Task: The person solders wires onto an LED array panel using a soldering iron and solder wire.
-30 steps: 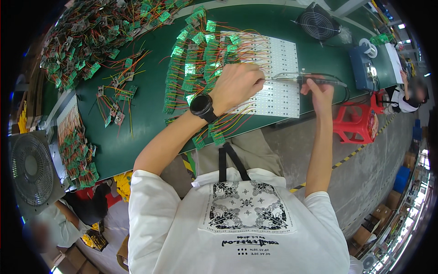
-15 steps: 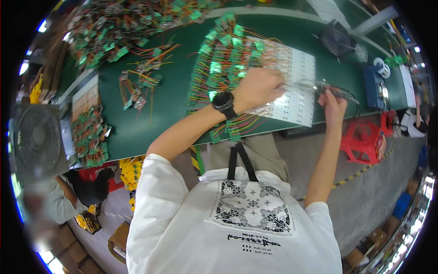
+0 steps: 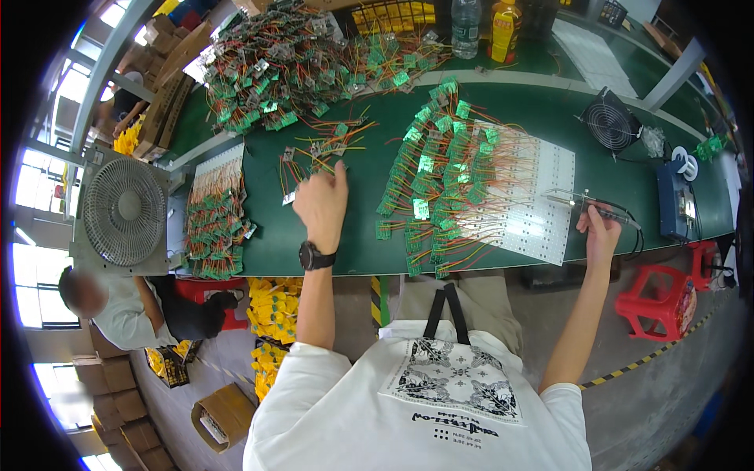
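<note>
My left hand, a black watch on its wrist, is over a small loose group of wired circuit boards on the green table. Its thumb points away from me and its other fingers are mostly hidden under the hand, beside one small board. In my right hand is a soldering iron with a thin metal guide tube, its tip over the right part of a white perforated panel. Rows of green circuit boards lie left of that panel, their red and yellow wires running onto it.
A large heap of wired boards is at the back left. A second filled panel lies near a grey fan. At the right are a small black fan and a blue soldering station. Bottles stand behind.
My left hand has moved left from the white panel to the loose wired boards. My right hand still holds the soldering iron by the panel. The whole view has shifted.
</note>
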Available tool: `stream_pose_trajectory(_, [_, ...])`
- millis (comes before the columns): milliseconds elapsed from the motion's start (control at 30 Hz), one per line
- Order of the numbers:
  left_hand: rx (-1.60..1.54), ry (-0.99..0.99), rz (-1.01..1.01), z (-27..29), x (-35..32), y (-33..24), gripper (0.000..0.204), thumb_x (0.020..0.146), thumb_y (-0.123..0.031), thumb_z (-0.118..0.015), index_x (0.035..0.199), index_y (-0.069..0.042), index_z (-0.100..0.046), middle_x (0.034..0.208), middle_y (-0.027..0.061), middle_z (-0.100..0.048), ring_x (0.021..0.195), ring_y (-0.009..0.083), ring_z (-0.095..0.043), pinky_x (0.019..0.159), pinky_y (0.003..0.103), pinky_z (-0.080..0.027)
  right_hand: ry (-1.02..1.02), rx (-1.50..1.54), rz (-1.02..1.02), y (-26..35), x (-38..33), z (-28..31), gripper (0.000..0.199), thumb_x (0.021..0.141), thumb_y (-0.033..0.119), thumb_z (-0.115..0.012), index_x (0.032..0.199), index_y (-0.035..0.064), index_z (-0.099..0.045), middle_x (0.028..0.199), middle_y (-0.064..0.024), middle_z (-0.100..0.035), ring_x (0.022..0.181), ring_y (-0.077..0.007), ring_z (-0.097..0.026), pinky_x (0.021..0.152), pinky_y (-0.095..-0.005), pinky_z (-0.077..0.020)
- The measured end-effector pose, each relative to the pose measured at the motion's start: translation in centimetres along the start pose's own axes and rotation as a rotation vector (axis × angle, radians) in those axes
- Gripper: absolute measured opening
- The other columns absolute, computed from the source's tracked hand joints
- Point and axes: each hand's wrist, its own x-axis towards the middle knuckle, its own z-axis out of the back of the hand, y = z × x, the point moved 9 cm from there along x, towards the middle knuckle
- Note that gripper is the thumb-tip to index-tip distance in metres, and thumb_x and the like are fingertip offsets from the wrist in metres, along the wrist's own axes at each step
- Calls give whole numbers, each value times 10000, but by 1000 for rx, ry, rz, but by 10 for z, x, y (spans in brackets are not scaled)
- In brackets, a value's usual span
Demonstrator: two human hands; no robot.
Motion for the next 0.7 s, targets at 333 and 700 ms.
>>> stream_pose_trajectory(333, [-336,-54,33,-15,9,17,249,830,-296,-674,878,-52,-674,688,74,-660,670,291,-645,623,397,-498,21,14,8,-1,2,1,204,895,80,-649,1061,-36,-626,752,-78,-647,585,-130,-589,531,-222,-421])
stream_pose_trajectory(700, [-1155,284,82,-3,-28,-9,99,922,-66,-602,933,32,-613,760,64,-655,719,91,-623,642,248,-499,-19,62,78,1,0,10,184,893,57,-643,1048,-39,-621,747,-85,-640,575,-127,-585,518,-225,-419])
